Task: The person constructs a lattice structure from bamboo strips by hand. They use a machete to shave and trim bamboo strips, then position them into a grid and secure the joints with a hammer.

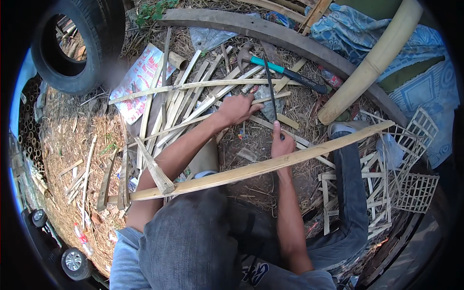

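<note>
Denim knee (183, 237), left hand (236, 109) (palm down) beyond

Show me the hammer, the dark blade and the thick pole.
Hammer (276, 67): head view, on its teal handle.
Blade (270, 87): head view, midway along its dark length.
Pole (371, 63): head view, middle of its pale shaft.

- A worn black tire (93, 53) stood out in the upper left of the frame.
- A printed red-and-white sheet (131, 92) lay on the ground, left of the upper centre.
- Green leaves (151, 12) showed near the top edge, left of centre.
- Patterned blue cloth (418, 92) was spread, rumpled, at the upper right.
- A clear bottle with a red label (83, 239) lay at the lower left.
- A silver-spoked wheel (73, 261) was in the lower-left corner.
</note>
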Demonstrator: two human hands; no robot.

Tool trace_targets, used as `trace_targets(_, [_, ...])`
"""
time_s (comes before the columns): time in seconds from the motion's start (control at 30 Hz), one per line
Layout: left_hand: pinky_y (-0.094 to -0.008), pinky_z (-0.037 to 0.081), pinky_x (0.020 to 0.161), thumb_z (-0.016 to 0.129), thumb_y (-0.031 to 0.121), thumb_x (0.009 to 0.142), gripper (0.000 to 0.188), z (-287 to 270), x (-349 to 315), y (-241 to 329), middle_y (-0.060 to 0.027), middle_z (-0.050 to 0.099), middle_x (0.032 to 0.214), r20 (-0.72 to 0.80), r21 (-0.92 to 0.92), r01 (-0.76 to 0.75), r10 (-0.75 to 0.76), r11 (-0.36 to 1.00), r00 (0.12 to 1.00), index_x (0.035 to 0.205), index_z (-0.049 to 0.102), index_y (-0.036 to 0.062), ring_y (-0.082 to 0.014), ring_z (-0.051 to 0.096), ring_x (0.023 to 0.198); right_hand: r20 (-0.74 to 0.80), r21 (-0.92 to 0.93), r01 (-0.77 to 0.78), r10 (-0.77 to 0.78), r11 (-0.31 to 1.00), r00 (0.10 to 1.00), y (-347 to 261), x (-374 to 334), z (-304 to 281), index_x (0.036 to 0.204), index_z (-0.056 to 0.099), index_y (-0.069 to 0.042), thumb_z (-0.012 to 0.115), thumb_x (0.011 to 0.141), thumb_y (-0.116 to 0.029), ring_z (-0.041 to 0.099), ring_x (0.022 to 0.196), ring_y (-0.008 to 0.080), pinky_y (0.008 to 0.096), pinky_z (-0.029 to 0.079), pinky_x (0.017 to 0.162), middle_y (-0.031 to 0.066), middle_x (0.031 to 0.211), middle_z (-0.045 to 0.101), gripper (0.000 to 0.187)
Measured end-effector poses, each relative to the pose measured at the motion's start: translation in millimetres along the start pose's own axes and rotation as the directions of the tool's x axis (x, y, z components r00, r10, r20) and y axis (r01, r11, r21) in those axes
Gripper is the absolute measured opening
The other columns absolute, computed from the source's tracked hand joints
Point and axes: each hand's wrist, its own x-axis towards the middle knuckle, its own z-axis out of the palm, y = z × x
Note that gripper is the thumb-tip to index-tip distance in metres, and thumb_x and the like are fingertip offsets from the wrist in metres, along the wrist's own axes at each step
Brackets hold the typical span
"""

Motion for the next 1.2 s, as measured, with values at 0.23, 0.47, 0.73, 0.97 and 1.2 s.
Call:
trace_targets(0.23, [-0.0563,0.055,0.065,0.043,0.052,0.104,0.056,0.6,-0.8,3.1,-0.0268,0.068,0.074,-0.011,0.025,0.045,-0.045,0.999,0.999,0.113,0.059,0.0000,-0.0461,0.069,0.074,0.019,0.211,-0.006,0.002,0.978,1.000,22.1,7.6,8.3,0.061,0.053,-0.002,0.043,0.103,-0.061,0.049,0.044,0.0155,0.0334,0.035,0.044,0.0049,0.049,0.047,0.073])
trace_targets(0.47, [-0.0575,0.055,0.070,0.044,0.053,0.103,0.058,3.3,6.6,10.7,-0.0288,0.067,0.075,-0.029,-0.112,-0.016,0.013,0.994,0.999,0.102,0.065,-0.0023,-0.0484,0.068,0.076,0.094,0.346,-0.045,0.013,0.937,0.996,31.4,25.3,4.9,0.064,0.047,-0.008,0.043,0.100,-0.066,0.041,0.039,0.0111,0.0284,0.030,0.038,-0.0003,0.050,0.042,0.069])
trace_targets(0.73, [-0.0573,0.055,0.072,0.044,0.052,0.104,0.059,2.1,0.6,0.2,-0.0292,0.068,0.077,-0.014,-0.101,0.038,-0.040,0.994,0.999,0.102,0.065,-0.0028,-0.0477,0.069,0.077,0.106,0.057,-0.063,0.057,0.996,0.993,12.0,24.2,-7.3,0.062,0.047,-0.008,0.046,0.099,-0.068,0.041,0.040,0.0109,0.0286,0.031,0.039,-0.0001,0.051,0.043,0.070])
trace_targets(0.97, [-0.0515,0.057,0.077,0.044,0.051,0.104,0.061,3.5,7.4,10.9,-0.0278,0.070,0.084,0.000,-0.105,0.030,-0.030,0.994,1.000,0.090,0.070,-0.0023,-0.0444,0.070,0.086,0.214,0.069,-0.114,0.097,0.991,0.972,43.4,39.3,-10.5,0.063,0.046,-0.010,0.045,0.100,-0.065,0.038,0.039,0.0108,0.0288,0.028,0.038,-0.0013,0.050,0.041,0.067])
trace_targets(1.2, [-0.0556,0.056,0.071,0.045,0.051,0.103,0.059,11.6,1.3,-6.3,-0.0285,0.068,0.076,-0.042,-0.108,0.005,-0.010,0.994,0.999,0.092,0.068,-0.0025,-0.0482,0.068,0.078,0.160,0.535,-0.038,-0.057,0.844,0.986,-27.7,20.8,-36.2,0.064,0.048,-0.007,0.040,0.101,-0.066,0.038,0.039,0.0093,0.0260,0.028,0.038,-0.0024,0.049,0.039,0.070])
